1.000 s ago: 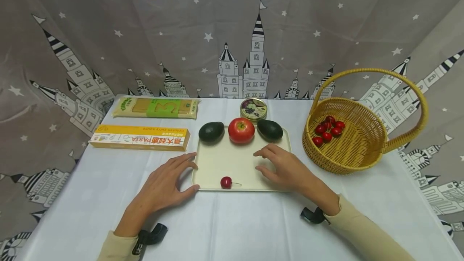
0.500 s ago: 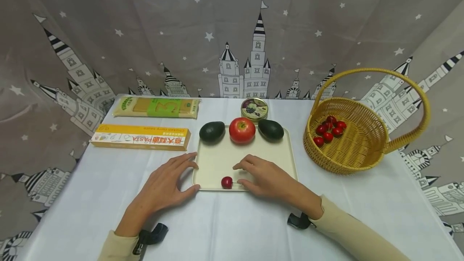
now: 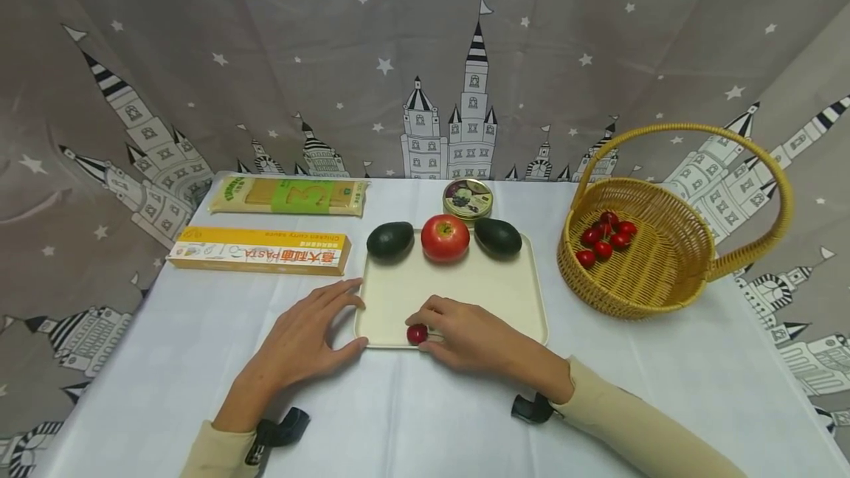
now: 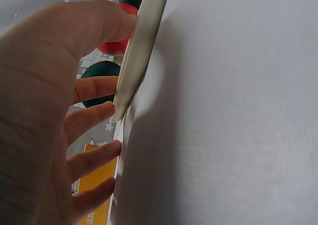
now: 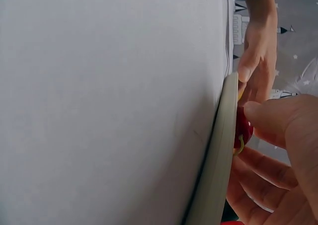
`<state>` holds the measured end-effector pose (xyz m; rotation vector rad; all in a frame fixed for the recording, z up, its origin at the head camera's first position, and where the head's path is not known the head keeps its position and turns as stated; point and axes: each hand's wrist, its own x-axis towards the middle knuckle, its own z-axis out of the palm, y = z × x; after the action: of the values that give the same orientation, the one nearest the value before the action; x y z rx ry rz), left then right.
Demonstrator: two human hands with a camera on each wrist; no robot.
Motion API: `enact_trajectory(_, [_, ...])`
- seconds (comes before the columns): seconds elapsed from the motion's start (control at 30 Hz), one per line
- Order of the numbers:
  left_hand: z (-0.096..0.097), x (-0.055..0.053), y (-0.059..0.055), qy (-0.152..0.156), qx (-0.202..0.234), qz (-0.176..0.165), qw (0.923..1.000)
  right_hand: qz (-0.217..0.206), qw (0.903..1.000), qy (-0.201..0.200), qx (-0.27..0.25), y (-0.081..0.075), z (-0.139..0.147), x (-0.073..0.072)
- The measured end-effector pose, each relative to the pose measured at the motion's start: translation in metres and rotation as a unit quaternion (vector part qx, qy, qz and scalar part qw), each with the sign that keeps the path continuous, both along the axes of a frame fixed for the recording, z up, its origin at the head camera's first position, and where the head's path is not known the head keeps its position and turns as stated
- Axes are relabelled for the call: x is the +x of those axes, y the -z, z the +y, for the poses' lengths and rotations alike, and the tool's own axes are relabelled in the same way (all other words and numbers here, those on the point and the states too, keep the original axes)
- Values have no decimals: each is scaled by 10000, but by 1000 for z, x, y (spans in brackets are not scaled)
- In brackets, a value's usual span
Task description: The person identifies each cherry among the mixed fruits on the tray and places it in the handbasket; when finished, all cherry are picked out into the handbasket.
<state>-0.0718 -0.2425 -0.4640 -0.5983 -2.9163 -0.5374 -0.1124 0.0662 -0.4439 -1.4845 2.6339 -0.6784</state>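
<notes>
My right hand (image 3: 471, 338) is over the front of a cream tray (image 3: 478, 290), thumb and fingertips closed around a dark red cherry (image 3: 416, 334). In the right wrist view the thumb presses one side of the cherry (image 5: 242, 125), and its green stem curls down. The cherry sits just inside the tray's front rim. At the tray's left edge rests my left hand (image 3: 302, 330), fingers spread and gently bent, holding nothing. The left wrist view has its thumb and fingertips along the tray wall (image 4: 144, 41). A tomato (image 3: 445, 238) lies between two avocados, one left (image 3: 389, 241) and one right (image 3: 498, 238).
A wicker basket (image 3: 637, 297) with a tall handle and several cherries (image 3: 603, 250) stands right. Left of the tray lie a yellow pasta box (image 3: 259, 249) and a spaghetti packet (image 3: 288, 195). A round tin (image 3: 468, 198) sits behind the tomato. A curtain hangs behind the table.
My right hand has moved left across the tray, and its thumb and fingers have closed on the cherry. The left hand stays at the tray's left edge.
</notes>
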Motion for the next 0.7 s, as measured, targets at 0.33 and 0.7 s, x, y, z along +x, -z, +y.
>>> enact_trajectory(0.33, [1,0,1,27,-2,45,10000,105,9997,-77,195,1,-1,2])
enact_trajectory(0.7, [1,0,2,-14,-53,37,10000,449,9984,307,141,-3,12,0])
